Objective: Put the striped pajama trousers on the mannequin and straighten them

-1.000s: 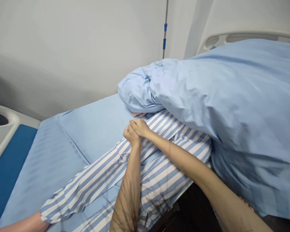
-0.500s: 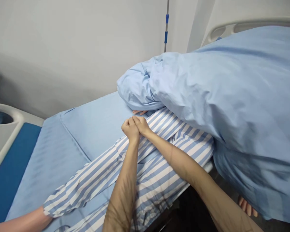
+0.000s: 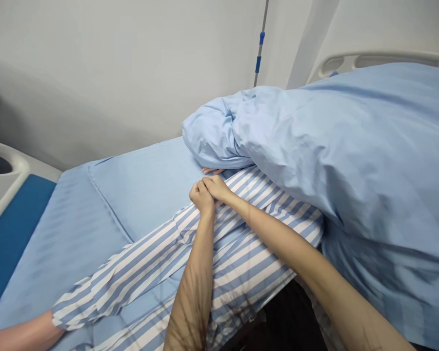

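My left hand point(image 3: 202, 197) is closed in a fist on the far leg of the striped trousers point(image 3: 149, 258), above the knee. Right against it, my right hand point(image 3: 216, 188) is closed too, its knuckles bent and its wrist lying over the cloth. Whether either fist grips fabric is hidden from me. The trousers are blue and white and clothe two legs lying on the bed; a bare lower leg point(image 3: 25, 334) comes out at the bottom left. Just beyond my fists, fingertips of another hand point(image 3: 212, 171) show from under the blue quilt point(image 3: 296, 131).
A light blue sheet point(image 3: 149, 185) covers the mattress. The bed's end board point(image 3: 20, 170) stands at left, and another board point(image 3: 347, 61) rises at upper right. Behind the bed are a pale wall point(image 3: 113, 63) and a thin pole point(image 3: 259, 51) with blue fittings.
The view has shifted slightly, so my fists appear a little further right. They stay closed together on the same leg. Fingers seen low at the right edge are now out of sight.
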A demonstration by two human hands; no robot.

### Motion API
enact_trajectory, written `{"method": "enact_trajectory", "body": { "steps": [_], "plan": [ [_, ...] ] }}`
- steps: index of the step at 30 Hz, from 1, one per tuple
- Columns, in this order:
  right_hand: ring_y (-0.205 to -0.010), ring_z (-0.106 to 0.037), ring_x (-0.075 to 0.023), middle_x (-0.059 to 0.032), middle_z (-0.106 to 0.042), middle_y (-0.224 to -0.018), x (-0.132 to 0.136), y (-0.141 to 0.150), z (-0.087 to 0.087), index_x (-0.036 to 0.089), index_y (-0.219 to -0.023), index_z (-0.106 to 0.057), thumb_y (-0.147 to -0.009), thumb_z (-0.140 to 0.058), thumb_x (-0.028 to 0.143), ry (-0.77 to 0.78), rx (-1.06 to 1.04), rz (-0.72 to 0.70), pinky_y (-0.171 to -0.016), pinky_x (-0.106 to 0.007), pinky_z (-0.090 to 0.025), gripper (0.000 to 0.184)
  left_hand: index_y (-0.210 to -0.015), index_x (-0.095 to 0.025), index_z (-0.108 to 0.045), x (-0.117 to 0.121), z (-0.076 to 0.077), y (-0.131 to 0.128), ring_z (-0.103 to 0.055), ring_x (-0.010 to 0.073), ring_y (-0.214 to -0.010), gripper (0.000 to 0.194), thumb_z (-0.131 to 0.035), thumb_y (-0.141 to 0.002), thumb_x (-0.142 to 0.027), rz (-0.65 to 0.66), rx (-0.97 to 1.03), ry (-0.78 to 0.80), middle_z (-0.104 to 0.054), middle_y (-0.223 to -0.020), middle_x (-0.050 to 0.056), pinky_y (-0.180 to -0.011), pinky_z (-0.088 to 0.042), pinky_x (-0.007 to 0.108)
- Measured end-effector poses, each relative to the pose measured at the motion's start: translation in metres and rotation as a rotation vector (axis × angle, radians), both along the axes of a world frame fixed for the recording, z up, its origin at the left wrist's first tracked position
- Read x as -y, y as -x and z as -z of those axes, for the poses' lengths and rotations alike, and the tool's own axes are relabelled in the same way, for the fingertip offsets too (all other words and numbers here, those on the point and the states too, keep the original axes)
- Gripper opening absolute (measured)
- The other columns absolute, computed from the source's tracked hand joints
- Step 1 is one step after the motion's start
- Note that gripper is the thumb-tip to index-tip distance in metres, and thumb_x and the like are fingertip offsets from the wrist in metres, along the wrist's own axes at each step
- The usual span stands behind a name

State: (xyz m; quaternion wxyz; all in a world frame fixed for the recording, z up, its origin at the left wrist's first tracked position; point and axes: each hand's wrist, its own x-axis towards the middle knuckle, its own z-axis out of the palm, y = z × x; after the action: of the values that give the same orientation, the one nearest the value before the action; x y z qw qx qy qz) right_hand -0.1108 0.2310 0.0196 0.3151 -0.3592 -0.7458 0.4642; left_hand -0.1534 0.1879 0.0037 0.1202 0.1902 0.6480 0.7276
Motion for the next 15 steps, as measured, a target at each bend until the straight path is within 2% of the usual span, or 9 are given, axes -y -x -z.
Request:
{"method": "enact_trajectory", "body": {
  "steps": [4, 6, 12, 15],
  "plan": [
    [-0.057, -0.044, -0.0107, 0.0026, -0.050, -0.053, 0.003, -0.006, 0.003, 0.018, -0.053, -0.045, -0.090, -0.041, 0.034, -0.094, -0.080, 0.033, -0.056, -0.024, -0.029, 0.040, -0.050, -0.020, -0.035, -0.003, 0.007, 0.002, -0.032, 0.0082, -0.051, 0.034, -0.050, -0.079, -0.029, 0.032, -0.031, 0.022, -0.035, -0.048, -0.006, -0.051, -0.028, 0.024],
    [-0.059, -0.045, -0.0110, 0.0022, -0.051, -0.055, 0.006, -0.008, 0.004, 0.018, -0.055, -0.046, -0.091, -0.040, 0.034, -0.100, -0.107, 0.027, -0.057, -0.024, -0.031, 0.040, -0.050, -0.020, -0.034, -0.003, 0.006, 0.001, -0.031, 0.0079, -0.051, 0.034, -0.049, -0.080, -0.027, 0.032, -0.042, 0.025, -0.034, -0.048, -0.006, -0.051, -0.028, 0.023],
    [-0.065, -0.049, -0.0121, 0.0008, -0.053, -0.061, 0.001, -0.011, 0.005, 0.017, -0.060, -0.049, -0.093, -0.039, 0.033, -0.032, -0.179, 0.041, -0.062, -0.024, -0.037, 0.037, -0.050, -0.020, -0.029, 0.001, -0.024, -0.014, -0.028, 0.0065, -0.052, 0.038, -0.050, -0.082, -0.020, 0.041, -0.133, -0.018, -0.027, -0.049, -0.006, -0.051, -0.025, 0.022],
    [-0.069, -0.052, -0.0124, 0.0003, -0.053, -0.063, -0.009, -0.011, 0.009, 0.016, -0.066, -0.053, -0.094, -0.037, 0.036, -0.005, -0.245, 0.069, -0.066, -0.024, -0.042, 0.038, -0.051, -0.019, -0.030, -0.002, -0.029, -0.021, -0.030, 0.0067, -0.054, 0.038, -0.049, -0.084, -0.021, 0.089, -0.134, -0.018, -0.028, -0.050, -0.006, -0.053, -0.026, 0.021]
  ]
}}
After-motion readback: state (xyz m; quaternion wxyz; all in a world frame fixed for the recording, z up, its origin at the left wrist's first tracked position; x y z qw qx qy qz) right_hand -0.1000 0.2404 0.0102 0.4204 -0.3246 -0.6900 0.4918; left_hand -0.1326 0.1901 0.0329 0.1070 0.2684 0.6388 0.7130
